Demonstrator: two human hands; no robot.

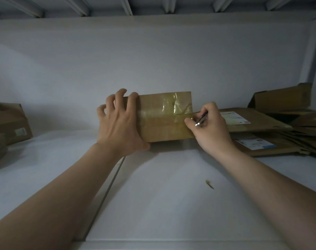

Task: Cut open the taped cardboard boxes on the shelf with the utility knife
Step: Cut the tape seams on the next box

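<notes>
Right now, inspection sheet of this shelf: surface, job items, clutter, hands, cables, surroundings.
Surface: white shelf with a seam between its panels, dimly lit.
Job's things: taped cardboard box mid-shelf with clear tape across its face; utility knife at the box's right end, blade not visible.
Clutter: small scrap on the shelf; opened cardboard boxes with labels piled at right; more boxes at left.
Hands: left hand grips the box's left end; right hand holds the knife.
Cables: nothing seen.
Surroundings: plain back wall; ribbed panel overhead.
</notes>
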